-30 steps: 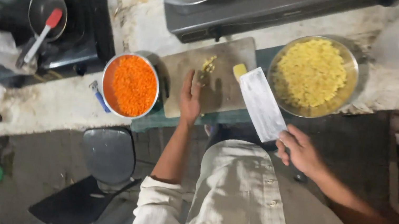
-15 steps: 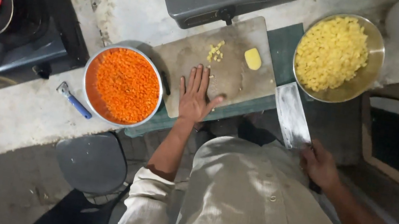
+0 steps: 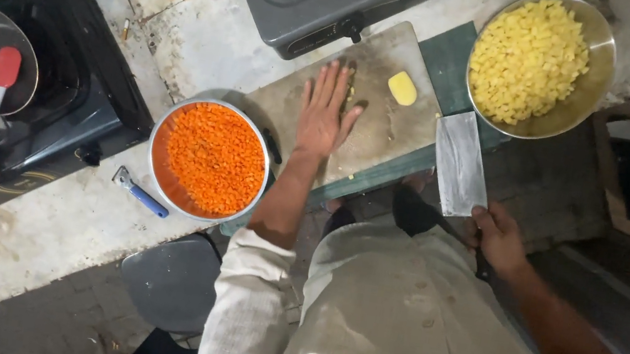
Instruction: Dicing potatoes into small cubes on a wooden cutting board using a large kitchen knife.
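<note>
Steel bowls flank the wooden cutting board (image 3: pixel 375 119) on the counter (image 3: pixel 63 221): diced orange carrot (image 3: pixel 210 159) at left, yellow potato cubes (image 3: pixel 529 58) far right (both near full). Left hand (image 3: pixel 325 115) lies flat and open on the board; right hand (image 3: pixel 497 238) grips a cleaver (image 3: pixel 460 165). One yellow piece (image 3: pixel 402 88), apparently potato, remains uncut.

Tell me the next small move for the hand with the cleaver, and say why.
Probably bring the cleaver in the right hand up over the yellow potato piece on the cutting board. That piece lies whole and alone, the blade hangs off the board's near edge, and the left hand lies flat on the board just beside the piece, so it should shift to steady it first.
</note>
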